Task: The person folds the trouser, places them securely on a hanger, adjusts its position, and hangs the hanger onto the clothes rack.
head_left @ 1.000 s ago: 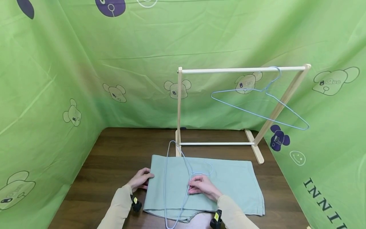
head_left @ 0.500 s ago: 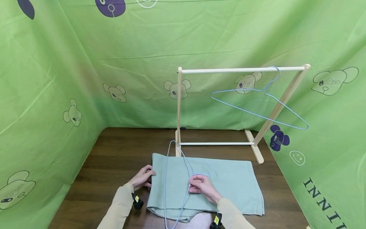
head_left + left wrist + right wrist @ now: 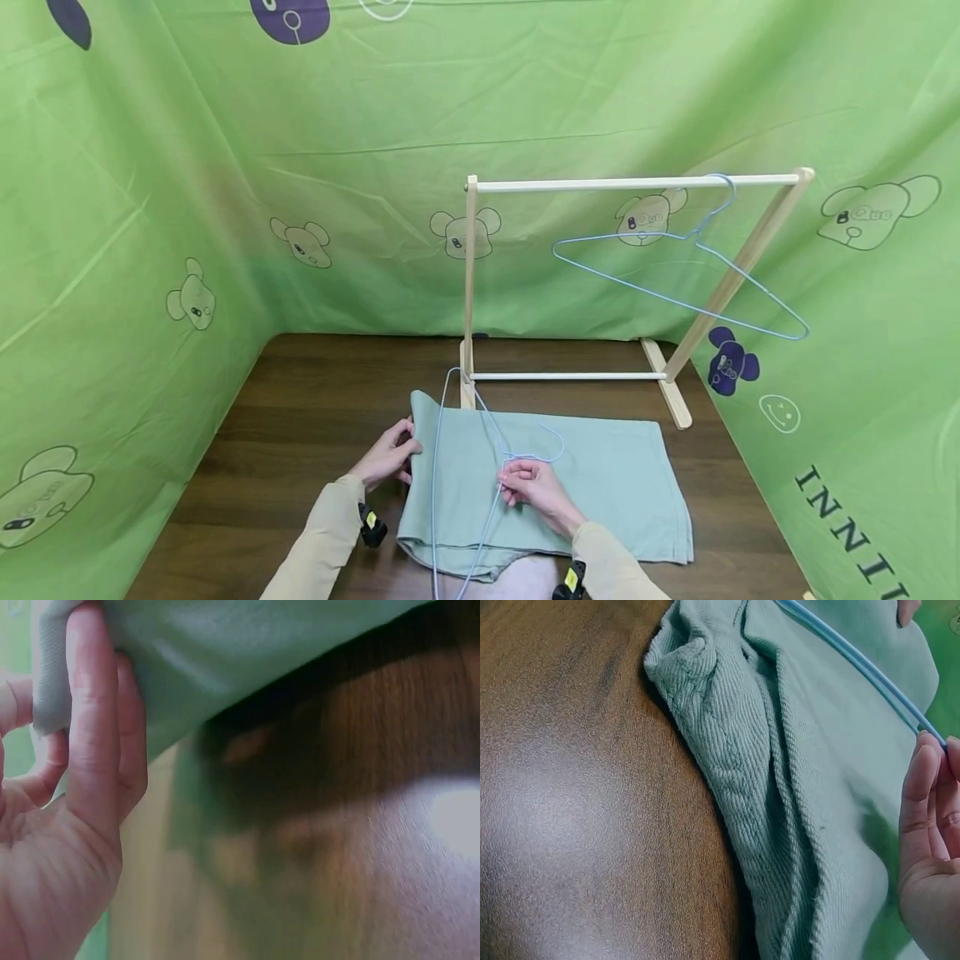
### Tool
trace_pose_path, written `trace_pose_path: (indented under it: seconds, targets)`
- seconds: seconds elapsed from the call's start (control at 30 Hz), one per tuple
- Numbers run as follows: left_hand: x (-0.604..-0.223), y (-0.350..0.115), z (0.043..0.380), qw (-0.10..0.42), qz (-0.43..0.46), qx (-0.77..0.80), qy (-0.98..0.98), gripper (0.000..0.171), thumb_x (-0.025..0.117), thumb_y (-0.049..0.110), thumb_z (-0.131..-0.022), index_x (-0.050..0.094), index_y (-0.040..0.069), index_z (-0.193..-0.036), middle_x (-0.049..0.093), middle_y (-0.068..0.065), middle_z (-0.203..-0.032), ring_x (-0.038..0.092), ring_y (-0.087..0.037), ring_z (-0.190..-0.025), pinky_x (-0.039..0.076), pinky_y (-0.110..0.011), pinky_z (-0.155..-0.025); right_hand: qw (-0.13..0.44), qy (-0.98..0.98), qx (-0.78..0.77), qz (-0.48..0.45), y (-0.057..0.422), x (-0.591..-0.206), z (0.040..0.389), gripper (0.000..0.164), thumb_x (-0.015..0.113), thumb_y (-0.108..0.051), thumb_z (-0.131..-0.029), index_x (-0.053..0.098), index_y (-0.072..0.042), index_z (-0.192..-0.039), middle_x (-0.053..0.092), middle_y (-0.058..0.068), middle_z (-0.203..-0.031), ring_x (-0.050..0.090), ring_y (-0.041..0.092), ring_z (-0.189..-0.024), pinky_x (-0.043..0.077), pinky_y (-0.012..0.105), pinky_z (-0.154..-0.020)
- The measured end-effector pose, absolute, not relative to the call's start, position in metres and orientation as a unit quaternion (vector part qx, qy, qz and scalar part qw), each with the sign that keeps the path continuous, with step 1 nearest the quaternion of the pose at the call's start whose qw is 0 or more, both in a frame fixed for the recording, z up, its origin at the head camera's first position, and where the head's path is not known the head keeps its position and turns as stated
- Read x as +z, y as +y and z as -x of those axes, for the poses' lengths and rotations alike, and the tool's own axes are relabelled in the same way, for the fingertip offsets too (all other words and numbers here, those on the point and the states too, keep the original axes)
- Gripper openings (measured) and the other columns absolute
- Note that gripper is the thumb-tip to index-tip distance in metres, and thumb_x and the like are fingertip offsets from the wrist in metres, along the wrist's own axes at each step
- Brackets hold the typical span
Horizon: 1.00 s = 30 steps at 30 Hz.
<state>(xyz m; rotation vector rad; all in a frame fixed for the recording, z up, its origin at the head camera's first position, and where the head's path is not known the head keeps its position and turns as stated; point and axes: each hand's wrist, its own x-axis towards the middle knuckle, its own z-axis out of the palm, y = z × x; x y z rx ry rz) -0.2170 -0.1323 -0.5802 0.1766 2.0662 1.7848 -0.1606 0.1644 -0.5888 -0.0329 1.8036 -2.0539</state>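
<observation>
A folded pale sea-green garment (image 3: 600, 483) of twill cloth lies on the table; its exact kind is unclear. My left hand (image 3: 387, 454) grips its left edge, which is raised off the wood. In the left wrist view the fingers (image 3: 94, 727) lie on both sides of the cloth fold. A light-blue wire hanger (image 3: 432, 475) stands sideways over the garment, its hook pointing right. My right hand (image 3: 536, 492) pinches this hanger just below its neck. In the right wrist view thumb and fingertips close on the blue wire (image 3: 870, 669).
A wooden clothes rack (image 3: 637, 183) with white rods stands behind the garment. A second blue hanger (image 3: 637, 287) hangs from its top rod, towards the right. Green printed curtains (image 3: 360, 125) enclose the dark wooden table (image 3: 300, 400).
My left hand has moved right and slightly up, lifting the garment's left edge and bringing it inward towards the hanger. The right hand and its hanger have barely shifted.
</observation>
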Motion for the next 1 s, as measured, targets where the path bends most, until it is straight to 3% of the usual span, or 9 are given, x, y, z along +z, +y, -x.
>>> trace_pose_path:
  seconds: [0.13,0.4,0.73,1.0]
  targets:
    - [-0.57,-0.12,0.216,0.186,-0.076,0.624,0.755,0.016,0.054,0.002,-0.087,0.042,0.0,-0.098,0.014,-0.025,-0.167,0.066,-0.021,-0.075,0.053,-0.029,-0.044,0.197,0.651,-0.733,0.012,0.166,-0.586,0.159,0.009,0.065,-0.003,-0.093,0.061,0.004,-0.097,0.069,-0.005,-0.072,0.064,0.004,-0.061,0.054,0.017,-0.06]
    - [-0.562,-0.107,0.214,0.172,-0.088,0.595,0.78,0.014,0.054,0.003,-0.084,0.044,0.003,-0.095,0.015,-0.026,-0.166,0.065,-0.021,-0.058,0.054,-0.034,-0.044,0.196,0.652,-0.732,0.026,0.172,-0.586,0.153,0.007,0.065,-0.004,-0.094,0.06,0.001,-0.095,0.07,-0.006,-0.072,0.066,0.004,-0.062,0.056,0.018,-0.062]
    - [-0.554,-0.097,0.212,0.17,-0.109,0.594,0.779,0.013,0.053,0.002,-0.084,0.044,0.003,-0.094,0.015,-0.02,-0.168,0.067,-0.023,-0.06,0.058,-0.051,-0.049,0.198,0.633,-0.748,0.038,0.183,-0.593,0.144,0.004,0.063,-0.002,-0.095,0.059,-0.002,-0.097,0.071,-0.006,-0.075,0.068,0.004,-0.065,0.057,0.019,-0.065]
    - [-0.546,-0.081,0.21,0.176,-0.116,0.595,0.775,0.012,0.052,0.0,-0.085,0.044,0.002,-0.094,0.016,-0.014,-0.169,0.052,-0.015,-0.043,0.056,-0.057,-0.052,0.19,0.628,-0.753,0.051,0.194,-0.593,0.142,0.004,0.061,-0.002,-0.096,0.059,-0.001,-0.099,0.072,-0.007,-0.077,0.069,0.004,-0.066,0.058,0.019,-0.065]
